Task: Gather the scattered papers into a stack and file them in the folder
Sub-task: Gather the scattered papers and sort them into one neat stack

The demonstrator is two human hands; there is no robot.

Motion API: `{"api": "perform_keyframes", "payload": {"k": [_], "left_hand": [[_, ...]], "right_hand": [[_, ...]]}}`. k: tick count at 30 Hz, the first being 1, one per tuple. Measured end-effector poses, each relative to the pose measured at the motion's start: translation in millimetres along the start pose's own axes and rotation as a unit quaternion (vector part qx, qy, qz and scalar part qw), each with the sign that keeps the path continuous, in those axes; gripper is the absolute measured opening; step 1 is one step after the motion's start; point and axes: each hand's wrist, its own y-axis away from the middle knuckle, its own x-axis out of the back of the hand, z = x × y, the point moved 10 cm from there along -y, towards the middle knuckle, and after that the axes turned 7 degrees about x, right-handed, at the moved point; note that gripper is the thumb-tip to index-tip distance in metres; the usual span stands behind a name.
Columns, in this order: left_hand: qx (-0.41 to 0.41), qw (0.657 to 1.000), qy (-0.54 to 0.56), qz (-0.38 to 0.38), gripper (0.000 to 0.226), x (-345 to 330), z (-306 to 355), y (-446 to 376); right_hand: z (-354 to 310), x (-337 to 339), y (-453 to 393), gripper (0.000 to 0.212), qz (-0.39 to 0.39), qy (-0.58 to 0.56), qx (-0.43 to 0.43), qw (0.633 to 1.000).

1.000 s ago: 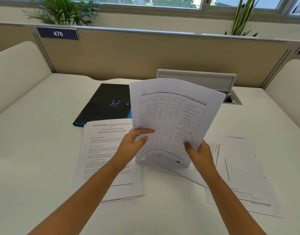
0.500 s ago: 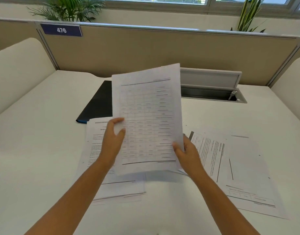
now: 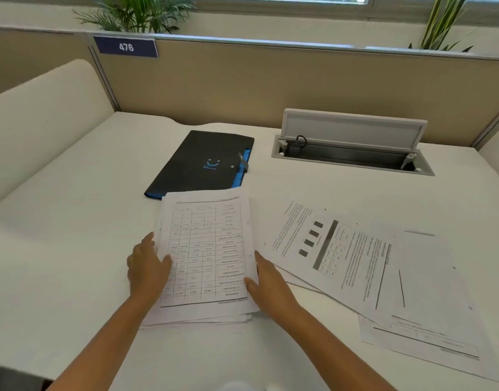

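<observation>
The white tabletop [image 3: 73,249] now carries the table-printed sheet [image 3: 207,249], which half a second ago was held up in the air; it lies flat on top of the paper stack [image 3: 197,317] at lower centre. The loose papers [image 3: 369,272] remain spread at lower right. The black folder [image 3: 203,162], hidden partly before, shows whole at centre, closed, its near edge under the stack. The left hand [image 3: 148,266] and right hand [image 3: 266,283] have let go; their straight fingers rest against the stack's sides.
</observation>
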Motion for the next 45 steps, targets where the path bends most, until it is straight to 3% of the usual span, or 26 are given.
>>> {"api": "perform_keyframes", "payload": {"k": [4,10,18,24,30,36,45], "left_hand": [[0.049,0.993,-0.104,0.004,0.071,-2,-17,-5],[0.024,0.997,-0.067,-0.042,0.061,-18,-12,-8],[0.029,0.996,-0.079,-0.042,0.062,-20,-8,-10],[0.033,0.996,-0.069,-0.035,0.061,-18,-8,-11],[-0.039,0.993,0.052,0.094,0.040,11,21,11],[-0.122,0.989,0.076,0.019,0.034,-18,53,26],[-0.145,0.983,0.065,-0.089,0.027,-61,71,40]], "right_hand": [[7,14,3,0.065,0.032,0.085,-0.022,0.996],[-2,13,5,0.043,0.029,0.168,0.004,0.985],[-4,14,3,0.044,0.015,0.163,0.023,0.986],[16,66,17,0.057,0.129,0.233,0.027,0.964],[69,110,20,0.094,0.062,0.200,-0.087,0.974],[94,100,26,0.111,-0.069,0.271,-0.151,0.948],[85,94,28,0.097,-0.079,0.278,-0.133,0.948]]}}
